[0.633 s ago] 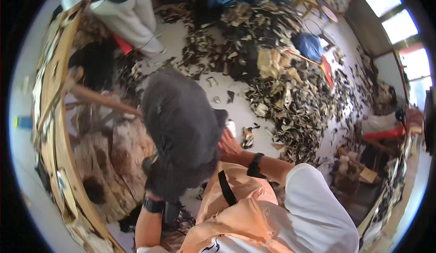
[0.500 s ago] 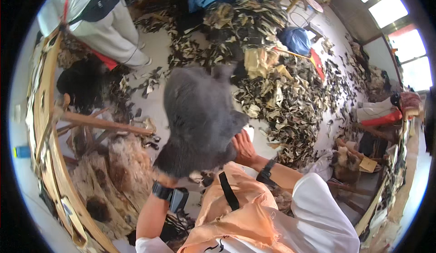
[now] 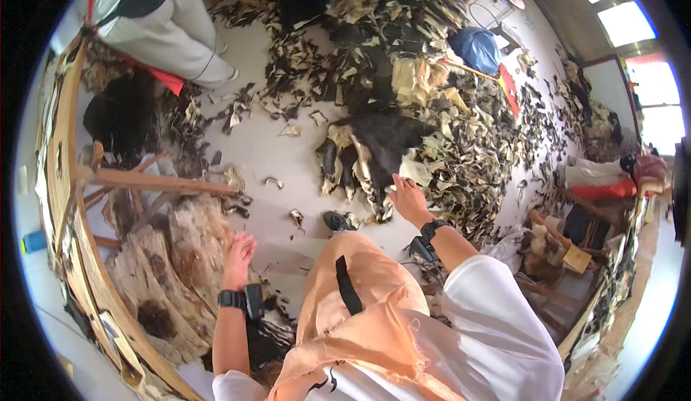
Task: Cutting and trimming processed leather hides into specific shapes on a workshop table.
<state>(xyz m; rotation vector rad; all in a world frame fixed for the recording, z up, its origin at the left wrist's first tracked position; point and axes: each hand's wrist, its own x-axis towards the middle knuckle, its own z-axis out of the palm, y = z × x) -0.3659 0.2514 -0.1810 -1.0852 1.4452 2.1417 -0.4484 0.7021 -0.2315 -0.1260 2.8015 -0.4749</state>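
A dark fur pelt (image 3: 385,142), with pale skin showing along its lower-left part, lies spread at the near-left edge of a scrap heap. Just short of its lower right side is my right hand (image 3: 408,201), fingers extended, holding nothing that I can see. Whether a fingertip still brushes the pelt is unclear. My left hand (image 3: 237,260) hovers at the lower left with its fingers stretched out and nothing in it. Beneath and beside it are pale, shaggy hides (image 3: 194,246). My shoe (image 3: 337,221) shows below an orange apron (image 3: 374,286).
A heap of dark and cream fur scraps (image 3: 468,178) covers the floor ahead and right. Wooden beams (image 3: 162,181) jut in from the left. A person in light trousers (image 3: 173,34) stands far left, near a dark-haired head (image 3: 119,116). A blue bag (image 3: 476,50) sits behind.
The grey-black pelt that hung between my hands has left them and lies farther ahead on the floor. My hands have parted, the left moving left, the right slightly forward and right.
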